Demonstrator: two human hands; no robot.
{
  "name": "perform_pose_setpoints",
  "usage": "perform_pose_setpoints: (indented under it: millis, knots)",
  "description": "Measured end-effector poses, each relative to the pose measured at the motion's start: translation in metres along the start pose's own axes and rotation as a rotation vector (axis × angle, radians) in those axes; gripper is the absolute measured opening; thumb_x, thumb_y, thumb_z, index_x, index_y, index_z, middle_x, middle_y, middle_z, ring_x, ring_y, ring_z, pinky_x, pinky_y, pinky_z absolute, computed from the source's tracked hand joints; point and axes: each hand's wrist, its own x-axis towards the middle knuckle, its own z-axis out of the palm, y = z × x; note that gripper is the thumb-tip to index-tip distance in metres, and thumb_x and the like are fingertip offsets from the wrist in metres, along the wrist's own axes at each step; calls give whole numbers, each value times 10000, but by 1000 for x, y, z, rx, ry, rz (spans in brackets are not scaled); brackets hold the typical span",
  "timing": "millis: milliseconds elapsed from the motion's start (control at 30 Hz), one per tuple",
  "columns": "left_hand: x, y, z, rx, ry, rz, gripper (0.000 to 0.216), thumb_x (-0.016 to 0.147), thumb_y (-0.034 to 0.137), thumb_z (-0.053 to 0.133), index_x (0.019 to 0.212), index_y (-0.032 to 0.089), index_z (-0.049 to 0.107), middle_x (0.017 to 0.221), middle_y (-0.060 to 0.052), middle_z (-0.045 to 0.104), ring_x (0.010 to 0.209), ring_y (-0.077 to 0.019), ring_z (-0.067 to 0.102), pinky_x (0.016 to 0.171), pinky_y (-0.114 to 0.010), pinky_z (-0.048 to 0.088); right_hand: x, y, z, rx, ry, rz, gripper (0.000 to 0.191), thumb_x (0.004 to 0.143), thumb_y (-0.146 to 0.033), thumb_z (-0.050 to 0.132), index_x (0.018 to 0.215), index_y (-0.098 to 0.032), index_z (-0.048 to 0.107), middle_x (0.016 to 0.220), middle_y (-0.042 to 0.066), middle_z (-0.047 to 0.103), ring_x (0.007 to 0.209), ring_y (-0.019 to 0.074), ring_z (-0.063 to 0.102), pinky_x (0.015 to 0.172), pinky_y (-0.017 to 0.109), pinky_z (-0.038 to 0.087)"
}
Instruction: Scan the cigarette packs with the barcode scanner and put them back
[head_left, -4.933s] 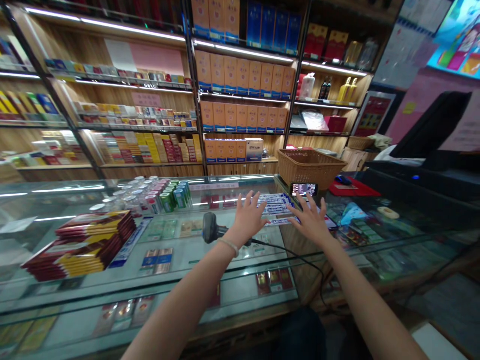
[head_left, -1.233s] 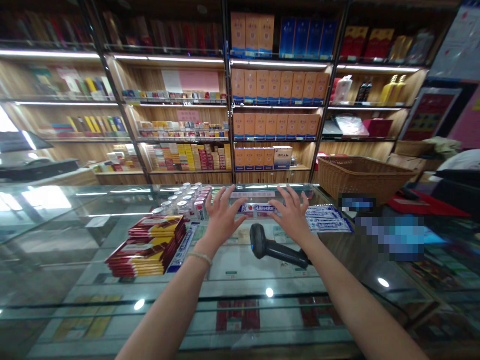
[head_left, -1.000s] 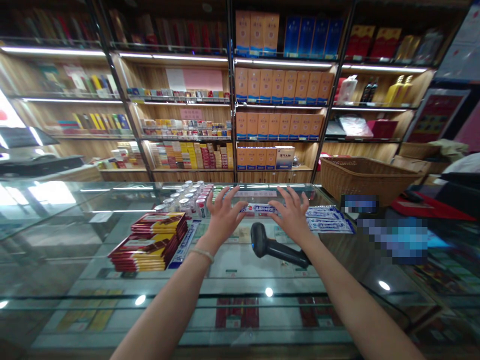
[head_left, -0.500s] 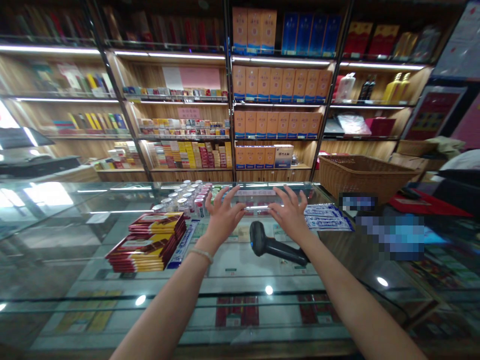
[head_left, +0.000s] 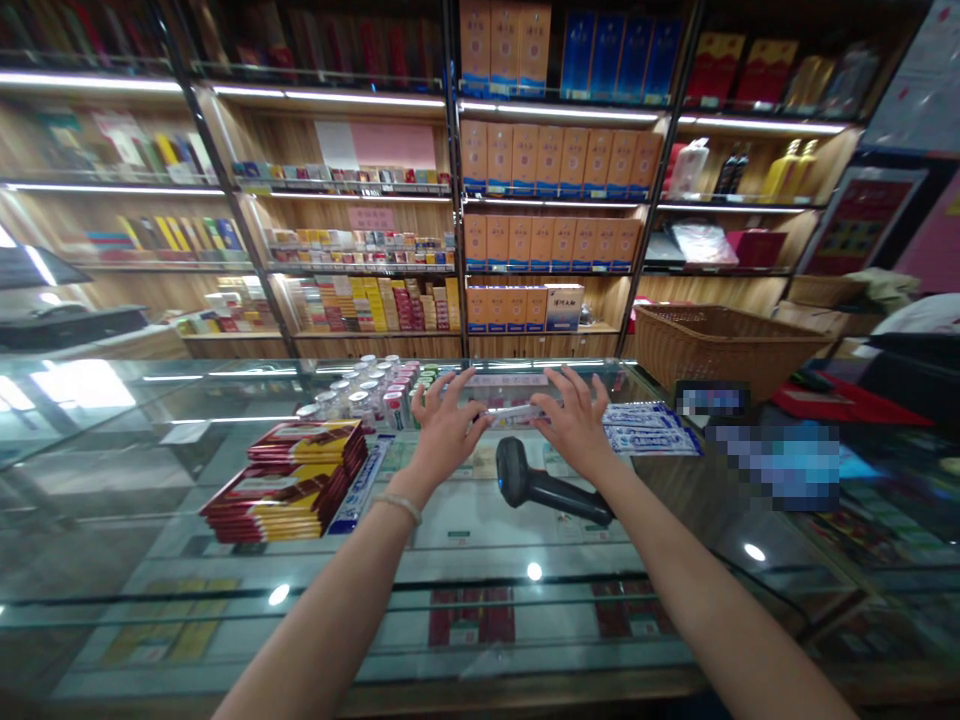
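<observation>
Both my arms reach out over the glass counter [head_left: 465, 540]. My left hand [head_left: 444, 432] and my right hand [head_left: 574, 428] each grip one end of a long blue-and-white carton [head_left: 512, 411], which is lifted off the glass and tipped so that its thin edge faces me. The fingers curl round its ends. A thin bracelet sits on my left wrist. Just below my right hand, a black barcode scanner [head_left: 541, 485] lies on the counter.
A stack of red-and-yellow cartons [head_left: 289, 480] lies at the left, with small white-capped bottles [head_left: 364, 395] behind it. More blue-and-white cartons [head_left: 651, 430] lie flat at the right, near a wicker basket [head_left: 720, 345]. Shelves of boxed goods [head_left: 555, 160] fill the back wall.
My hands closed in on the carton's ends and raised it from lying flat on the glass to tipped on edge. The view also swung left since the oldest frame.
</observation>
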Motion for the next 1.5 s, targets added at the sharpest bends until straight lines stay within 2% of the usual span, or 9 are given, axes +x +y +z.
perform_pose_setpoints:
  millis: [233, 400, 567, 767, 867, 1000, 1200, 1367, 1500]
  knots:
    - [-2, 2, -1, 44, 94, 59, 425, 877, 505, 701, 1279, 367, 680, 1610, -81, 445, 1473, -371, 356, 1226, -621, 99, 1, -3, -1, -34, 50, -11, 206, 902, -349, 698, 1101, -291, 693, 1504, 103, 537, 1455, 311, 375, 1230, 568, 96]
    - [-4, 0, 6, 114, 212, 180, 292, 898, 456, 697, 1175, 365, 719, 1556, -64, 524, 1442, -339, 411, 1221, -617, 77, 1, -6, -1, -22, 84, -27, 228, 895, -344, 722, 1114, -283, 698, 1499, 103, 539, 1447, 309, 379, 1227, 563, 97]
    - [-6, 3, 9, 145, 215, 168, 238, 883, 400, 727, 1114, 340, 730, 1550, -64, 530, 1434, -337, 417, 1211, -621, 103, -1, -5, -2, -11, 34, -22, 259, 898, -362, 718, 1146, -289, 698, 1526, 103, 512, 1471, 317, 342, 1228, 582, 90]
    - [-6, 4, 10, 106, 177, 96, 217, 889, 391, 717, 1097, 337, 737, 1563, -75, 509, 1442, -346, 404, 1194, -639, 141, 13, -8, -25, -25, -146, -95, 410, 919, -387, 690, 1315, -290, 644, 1614, 112, 418, 1516, 338, 277, 1232, 609, 91]
    - [-5, 2, 9, 81, 163, 41, 212, 870, 384, 739, 1076, 334, 749, 1575, -82, 488, 1448, -363, 393, 1182, -653, 155, 13, -20, -40, 18, -239, -30, 522, 985, -475, 566, 1465, -272, 535, 1647, 125, 366, 1550, 338, 217, 1234, 614, 123]
    - [-3, 1, 6, 73, 138, -2, 210, 860, 362, 753, 1068, 336, 760, 1580, -84, 480, 1457, -369, 382, 1182, -658, 153, -9, -37, -48, 72, -383, 55, 730, 994, -628, 447, 1611, -258, 318, 1721, 140, 177, 1588, 344, 118, 1236, 642, 128]
    - [-2, 1, 1, 70, 112, -46, 238, 842, 346, 773, 1080, 354, 766, 1577, -89, 477, 1465, -375, 368, 1182, -664, 171, -42, -42, -51, 114, -570, 31, 1030, 870, -773, 547, 1655, -222, 172, 1726, 178, 92, 1597, 388, 20, 1234, 694, 48]
    - [-2, 3, 0, 54, 93, -52, 236, 840, 330, 773, 1075, 346, 769, 1579, -89, 471, 1462, -380, 370, 1191, -672, 166, -44, -44, -52, 127, -662, 94, 1058, 810, -658, 711, 1637, -190, 248, 1707, 193, 178, 1587, 415, 87, 1235, 696, 92]
    - [-2, 2, 0, 48, 93, -58, 252, 826, 320, 789, 1075, 351, 764, 1585, -80, 463, 1464, -375, 368, 1191, -677, 166, -40, -44, -51, 164, -665, 119, 693, 847, -521, 716, 1445, -204, 566, 1694, 174, 250, 1588, 396, 113, 1235, 677, 135]
